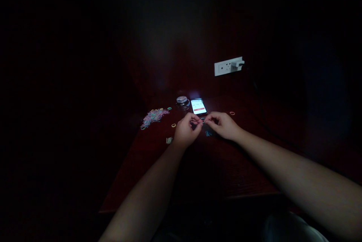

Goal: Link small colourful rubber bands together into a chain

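Note:
My left hand and my right hand meet over the dark red table, just in front of a lit phone. The fingers of both are pinched on a small elastic band, pale and mostly covered by the fingertips. Below my right hand lies a little bunch of blue bands. A pale yellowish bunch of bands rests left of my left wrist, and a single yellow band lies beside that hand.
A heap of pink, purple and teal bands lies near the table's left edge. Behind my left hand stands a clear lidded jar. One orange band lies at right. A wall socket holds a plug with a dark cable.

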The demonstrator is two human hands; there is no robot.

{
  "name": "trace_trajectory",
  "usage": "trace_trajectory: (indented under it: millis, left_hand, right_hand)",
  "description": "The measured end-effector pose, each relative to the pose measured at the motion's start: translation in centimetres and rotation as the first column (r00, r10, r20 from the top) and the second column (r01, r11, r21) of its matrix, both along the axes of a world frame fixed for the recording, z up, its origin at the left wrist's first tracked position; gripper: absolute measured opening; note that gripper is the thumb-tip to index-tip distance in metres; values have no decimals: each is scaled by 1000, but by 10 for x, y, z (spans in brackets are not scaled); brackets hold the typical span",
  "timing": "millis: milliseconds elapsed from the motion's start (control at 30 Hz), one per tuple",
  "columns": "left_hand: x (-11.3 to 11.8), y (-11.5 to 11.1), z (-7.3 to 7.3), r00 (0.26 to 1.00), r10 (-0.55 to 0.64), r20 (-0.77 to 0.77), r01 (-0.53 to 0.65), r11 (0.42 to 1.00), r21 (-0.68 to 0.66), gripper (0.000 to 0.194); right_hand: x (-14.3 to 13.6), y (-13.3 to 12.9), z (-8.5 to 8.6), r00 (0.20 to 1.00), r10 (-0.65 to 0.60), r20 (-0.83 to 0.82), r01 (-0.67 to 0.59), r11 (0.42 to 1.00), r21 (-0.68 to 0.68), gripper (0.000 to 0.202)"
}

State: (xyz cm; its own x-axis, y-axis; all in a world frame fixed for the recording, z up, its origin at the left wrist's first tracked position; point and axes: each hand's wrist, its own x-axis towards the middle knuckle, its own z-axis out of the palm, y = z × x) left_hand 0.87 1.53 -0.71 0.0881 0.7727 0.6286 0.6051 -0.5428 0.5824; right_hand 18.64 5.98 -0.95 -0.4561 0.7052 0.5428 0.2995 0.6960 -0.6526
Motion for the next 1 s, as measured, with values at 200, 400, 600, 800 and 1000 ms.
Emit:
trace_trajectory:
  millis: [200,400,600,800,1000]
  left_hand:
    - [0,1,-2,1000,12,-4,-12,1000,16,13]
    - [-1,2,-2,1000,15,6,-15,1000,6,13]
    - [-2,2,-1,1000,2,-10,-2,1000,22,12]
    - [-2,3,-3,999,-14,-37,15,1000,23,11]
    - [-3,4,-4,1000,-15,-24,15,999,34,13]
  right_hand:
    - [0,1,0,1000,10,12,-11,999,37,16]
    - [0,2,-4,998,47,-43,-48,998,-26,14]
    - [0,0,-2,996,65,-63,-68,997,-48,12]
    - [0,1,-2,997,48,-64,-50,998,-33,12]
    - [-1,-1,-1,994,71,-77,-73,997,-29,11]
